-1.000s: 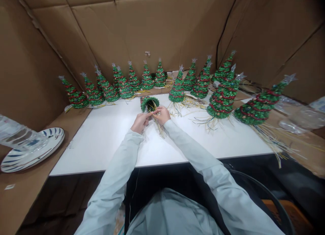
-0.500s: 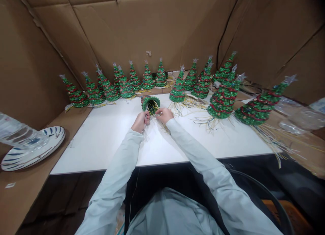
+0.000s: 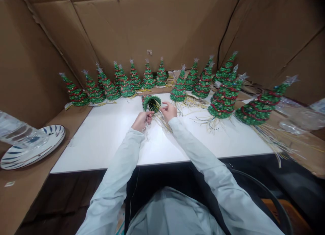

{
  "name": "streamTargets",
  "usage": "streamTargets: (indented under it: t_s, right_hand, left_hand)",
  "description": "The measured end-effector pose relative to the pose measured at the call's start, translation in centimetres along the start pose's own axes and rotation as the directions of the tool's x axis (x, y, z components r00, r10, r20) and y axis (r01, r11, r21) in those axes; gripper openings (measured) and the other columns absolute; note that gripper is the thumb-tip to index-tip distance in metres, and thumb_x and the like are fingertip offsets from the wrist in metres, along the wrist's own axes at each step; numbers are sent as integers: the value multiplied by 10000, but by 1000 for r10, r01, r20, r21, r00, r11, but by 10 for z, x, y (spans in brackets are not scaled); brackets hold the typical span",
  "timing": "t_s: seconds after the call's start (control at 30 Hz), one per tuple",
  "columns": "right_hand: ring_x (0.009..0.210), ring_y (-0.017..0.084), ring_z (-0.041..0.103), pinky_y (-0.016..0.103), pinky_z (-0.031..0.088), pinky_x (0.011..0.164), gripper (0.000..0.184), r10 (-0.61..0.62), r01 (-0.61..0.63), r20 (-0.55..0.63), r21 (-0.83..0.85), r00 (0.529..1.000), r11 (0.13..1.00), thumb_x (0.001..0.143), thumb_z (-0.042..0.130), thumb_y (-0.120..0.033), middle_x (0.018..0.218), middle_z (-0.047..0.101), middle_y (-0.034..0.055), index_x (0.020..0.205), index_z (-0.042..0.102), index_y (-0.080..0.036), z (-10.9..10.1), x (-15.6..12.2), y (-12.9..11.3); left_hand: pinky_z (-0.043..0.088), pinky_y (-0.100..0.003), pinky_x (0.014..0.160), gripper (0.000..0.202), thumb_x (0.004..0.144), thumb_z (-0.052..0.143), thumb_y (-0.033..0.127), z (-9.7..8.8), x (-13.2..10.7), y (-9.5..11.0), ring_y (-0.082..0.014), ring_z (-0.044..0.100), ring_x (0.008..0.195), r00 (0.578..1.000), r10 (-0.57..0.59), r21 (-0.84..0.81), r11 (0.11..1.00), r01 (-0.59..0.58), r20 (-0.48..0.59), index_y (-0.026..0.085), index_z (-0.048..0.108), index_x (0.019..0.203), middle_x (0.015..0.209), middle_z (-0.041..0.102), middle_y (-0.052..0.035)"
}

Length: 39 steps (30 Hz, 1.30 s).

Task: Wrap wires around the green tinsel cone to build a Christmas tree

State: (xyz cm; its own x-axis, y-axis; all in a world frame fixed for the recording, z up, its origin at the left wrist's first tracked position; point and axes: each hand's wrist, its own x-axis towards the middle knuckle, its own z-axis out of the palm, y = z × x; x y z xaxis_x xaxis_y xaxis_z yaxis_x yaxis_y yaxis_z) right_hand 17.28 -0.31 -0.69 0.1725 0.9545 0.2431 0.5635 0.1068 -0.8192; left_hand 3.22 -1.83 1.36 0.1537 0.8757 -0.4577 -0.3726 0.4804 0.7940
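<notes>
Green tree ornament (image 3: 147,100) lies on its side near the white board's (image 3: 106,136) 12 o'clock, open base facing 6 o'clock. Left hand (image 3: 143,121), at the base's 7 o'clock: fingers closed, grasping white wires (image 3: 146,128) that run from the opening. Right hand (image 3: 169,111), at the base's 4 o'clock: thumb and forefinger near the rim; whether they pinch a strand cannot be told. Yellow wires (image 3: 165,123) trail toward 5 o'clock. Standing trees (image 3: 161,76) extend from 10 to 3 o'clock.

The lying tree (image 3: 144,103) hides its own tip.
</notes>
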Motion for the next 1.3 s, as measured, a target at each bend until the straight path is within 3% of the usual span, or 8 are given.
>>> streamTargets:
  t_s: [0.1, 0.23, 0.7, 0.93, 1.07, 1.3]
  right_hand:
    - [798, 154, 626, 283, 452, 813, 327, 28, -28, -2, -12, 1000, 1000, 721, 551, -197, 806, 680, 21, 1046, 576, -185, 2, 3, 3]
    - [800, 153, 628, 282, 453, 809, 288, 4, -3, 6, -53, 1000, 999, 740, 520, -174, 820, 683, 27, 1021, 583, -184, 0, 2, 2]
    - [773, 147, 625, 258, 453, 751, 220, 87, -84, 53, -53, 995, 995, 689, 620, -244, 750, 682, 21, 900, 625, -180, 0, 3, 1]
    - [710, 131, 619, 239, 454, 710, 152, 22, -22, 10, 45, 1000, 999, 690, 615, -318, 709, 672, 9, 756, 648, -185, 3, 7, 6]
    - [686, 131, 613, 231, 457, 680, 114, 32, -33, 17, 70, 999, 997, 678, 607, -273, 684, 665, 9, 716, 654, -176, 8, 8, 9]
    - [718, 149, 614, 248, 470, 663, 301, 86, -91, 41, 152, 995, 984, 691, 567, -450, 700, 667, 19, 760, 677, -179, 14, 19, 12]
  left_hand:
    - [84, -120, 278, 124, 778, 400, 63, -1, 0, 0, -8, 176, 276, 1000, -11, 10, 1000, 11, 24, 92, 508, 724, 411, 266, 87]
    - [62, -127, 292, 103, 765, 423, 82, -1, 0, 0, -4, 134, 279, 999, 12, 39, 999, -14, 37, 100, 495, 693, 405, 181, 111]
    - [47, -146, 307, 92, 740, 417, 105, -2, 2, -1, -13, 117, 288, 999, 11, 45, 999, -13, 50, 112, 484, 677, 400, 159, 115]
    - [48, -138, 304, 61, 708, 446, 100, -2, 3, -2, -11, 109, 291, 999, 32, 41, 999, -34, 33, 106, 497, 676, 405, 149, 118]
    - [49, -140, 303, 72, 716, 443, 105, -3, 3, -1, -13, 109, 292, 999, 27, 45, 999, -29, 41, 103, 500, 671, 402, 147, 117]
    - [55, -144, 301, 80, 721, 440, 127, -1, 3, -3, -15, 108, 293, 999, 36, 66, 997, -37, 22, 102, 504, 680, 395, 149, 116]
